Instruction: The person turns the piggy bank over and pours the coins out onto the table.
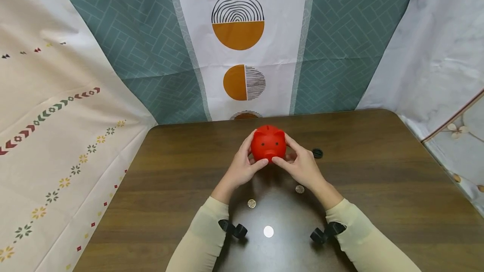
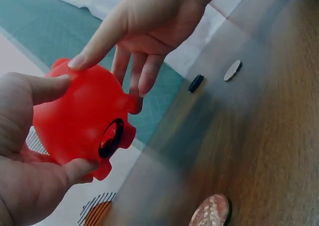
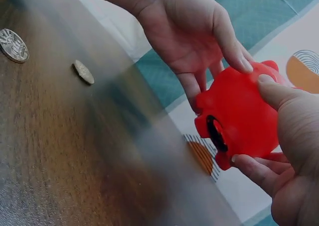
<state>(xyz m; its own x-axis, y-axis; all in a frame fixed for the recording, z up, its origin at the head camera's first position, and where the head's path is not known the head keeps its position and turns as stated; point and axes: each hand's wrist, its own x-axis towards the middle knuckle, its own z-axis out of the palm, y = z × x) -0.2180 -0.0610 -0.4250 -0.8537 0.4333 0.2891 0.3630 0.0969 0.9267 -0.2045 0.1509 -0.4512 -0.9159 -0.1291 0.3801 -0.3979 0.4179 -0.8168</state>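
Observation:
A red piggy bank (image 1: 269, 143) is held up between both hands above the far part of the table, its snout towards me. The left hand (image 1: 242, 163) grips its left side and the right hand (image 1: 301, 162) its right side, thumbs meeting near the snout. In the left wrist view, the left hand (image 2: 35, 181) curls its fingers under the body. The right wrist view shows the right hand (image 3: 301, 141) gripping likewise. A black-rimmed round hole (image 2: 110, 138) shows on the underside. A black round plug (image 1: 317, 153) lies on the table beyond the right hand.
On the brown wooden table (image 1: 170, 188) lie one coin (image 1: 251, 203) near the left forearm and another coin (image 1: 300, 189) beside the right wrist. A bright round spot (image 1: 268, 231) shows on the glossy surface. Patterned cloths (image 1: 147, 45) hang behind and beside the table.

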